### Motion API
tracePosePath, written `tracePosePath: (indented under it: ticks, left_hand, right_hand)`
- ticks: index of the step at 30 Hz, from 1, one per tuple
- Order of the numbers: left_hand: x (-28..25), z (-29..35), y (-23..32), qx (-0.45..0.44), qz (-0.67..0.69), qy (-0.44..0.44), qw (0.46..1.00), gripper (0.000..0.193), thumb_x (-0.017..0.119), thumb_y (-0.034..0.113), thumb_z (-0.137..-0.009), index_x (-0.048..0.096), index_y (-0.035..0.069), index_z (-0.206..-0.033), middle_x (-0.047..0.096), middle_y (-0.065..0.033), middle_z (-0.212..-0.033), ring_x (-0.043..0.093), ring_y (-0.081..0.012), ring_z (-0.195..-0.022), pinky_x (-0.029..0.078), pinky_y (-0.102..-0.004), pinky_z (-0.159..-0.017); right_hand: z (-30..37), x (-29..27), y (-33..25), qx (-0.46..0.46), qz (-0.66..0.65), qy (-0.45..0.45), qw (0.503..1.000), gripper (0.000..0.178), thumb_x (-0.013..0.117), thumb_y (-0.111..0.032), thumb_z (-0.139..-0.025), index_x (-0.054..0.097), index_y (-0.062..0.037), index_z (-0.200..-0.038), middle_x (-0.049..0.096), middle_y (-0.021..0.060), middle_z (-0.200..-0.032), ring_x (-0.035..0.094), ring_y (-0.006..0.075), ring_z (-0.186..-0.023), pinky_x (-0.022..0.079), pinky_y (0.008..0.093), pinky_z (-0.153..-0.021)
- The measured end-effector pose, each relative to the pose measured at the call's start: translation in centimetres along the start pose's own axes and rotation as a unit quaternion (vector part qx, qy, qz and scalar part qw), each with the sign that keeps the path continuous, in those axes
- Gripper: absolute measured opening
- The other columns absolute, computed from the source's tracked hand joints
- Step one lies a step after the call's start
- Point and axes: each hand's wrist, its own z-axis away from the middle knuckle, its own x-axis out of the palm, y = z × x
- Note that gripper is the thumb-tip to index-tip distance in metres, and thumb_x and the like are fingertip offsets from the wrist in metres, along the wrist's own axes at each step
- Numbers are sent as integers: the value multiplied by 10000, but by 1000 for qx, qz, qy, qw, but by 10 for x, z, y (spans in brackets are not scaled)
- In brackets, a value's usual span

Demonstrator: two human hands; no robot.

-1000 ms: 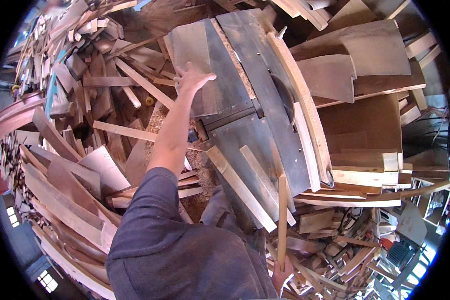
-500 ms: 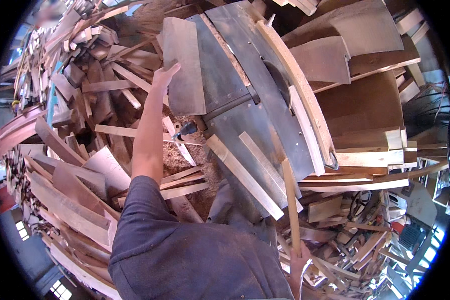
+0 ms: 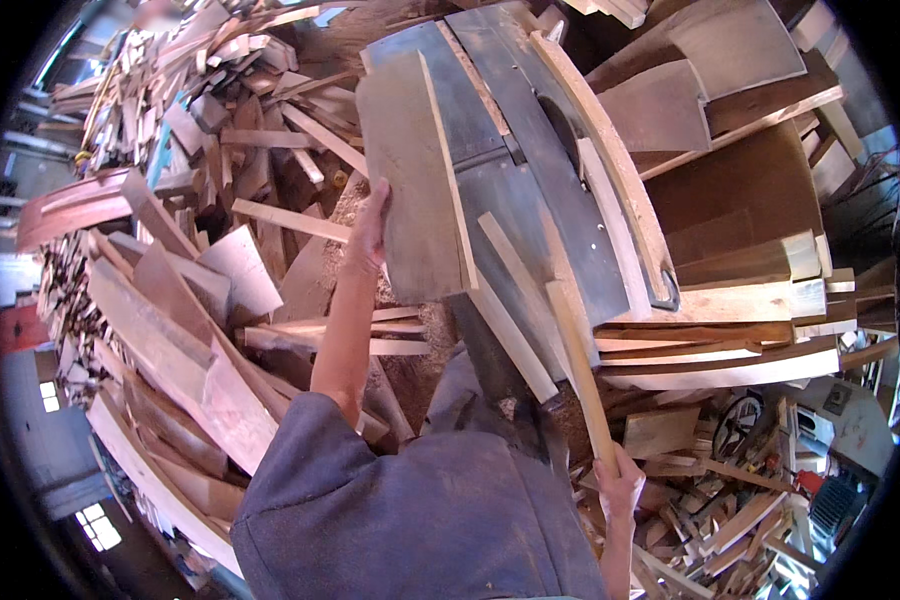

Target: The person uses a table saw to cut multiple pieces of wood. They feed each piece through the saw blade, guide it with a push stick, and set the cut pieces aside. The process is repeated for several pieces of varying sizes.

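My left hand (image 3: 371, 225) grips the left edge of a wide wooden board (image 3: 410, 180), its fingers partly hidden. The board lies over the left side of a dark metal machine table (image 3: 560, 235), its near end over part of a narrow strip. In my right hand (image 3: 620, 483), low on the right, is a long thin wooden stick (image 3: 582, 370), pointing forward to the table's near edge. Two pale strips lie there: one strip (image 3: 515, 345) partly under the board, another strip (image 3: 515, 265) beside it. A dark round-edged disc (image 3: 560, 125) shows farther up the table.
A long wooden rail (image 3: 610, 175) runs along the table's right side. Large boards and stacked planks (image 3: 730, 300) stand beyond it. Heaped offcuts (image 3: 260, 150) and long planks (image 3: 180, 340) crowd the left, with sawdust by the table. More scraps and a handwheel (image 3: 737, 425) are at lower right.
The wide board and my left hand have come nearer to me, so the board now covers part of a strip. My right hand has moved forward with the stick. The view has shifted slightly.
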Motion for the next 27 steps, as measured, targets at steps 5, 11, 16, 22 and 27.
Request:
tracePosePath:
  ticks: [5, 11, 16, 22, 27]
  left_hand:
    - [47, 92, -81, -88, 202, -62, 973, 613, 680, 466, -986, 579, 32, -1407, 697, -132, -1305, 704, -292, -1128, 597, -443, -962]
    - [108, 149, -178, -138, 215, -88, 963, 636, 666, 503, -984, 565, 57, -1426, 685, -129, -1318, 688, -293, -1151, 590, -483, -975]
    - [188, 187, -255, -123, 141, -19, 982, 499, 742, 387, -965, 632, 44, -1312, 717, -103, -1233, 696, -291, -1105, 573, -521, -975]
    - [200, 199, -334, -154, 91, 23, 984, 550, 769, 394, -941, 614, 25, -1318, 693, -132, -1280, 669, -322, -1160, 538, -553, -1017]
    - [187, 205, -352, -212, 76, 36, 974, 567, 704, 427, -983, 577, 28, -1365, 677, -159, -1303, 662, -342, -1177, 534, -568, -1024]
  right_hand:
    - [-13, -35, 14, -96, 36, -27, 994, 363, 757, -68, -841, 717, -9, -1197, 722, 133, -876, 669, 163, -773, 542, 341, -705]
    - [-1, -83, 96, -55, -73, 48, 995, 278, 768, -128, -866, 702, 3, -1102, 659, 70, -773, 624, 139, -704, 504, 321, -645]
    - [8, -133, 121, 90, -267, -15, 959, 196, 769, -157, -877, 629, -35, -940, 531, -38, -702, 498, 88, -593, 403, 291, -532]
    - [9, -130, 127, 95, -327, -11, 940, 231, 780, -203, -870, 613, -52, -920, 539, -23, -680, 466, 87, -536, 371, 279, -491]
    - [23, -128, 148, 89, -296, 1, 951, 297, 811, -236, -836, 614, -37, -936, 573, 15, -729, 528, 115, -609, 419, 296, -549]
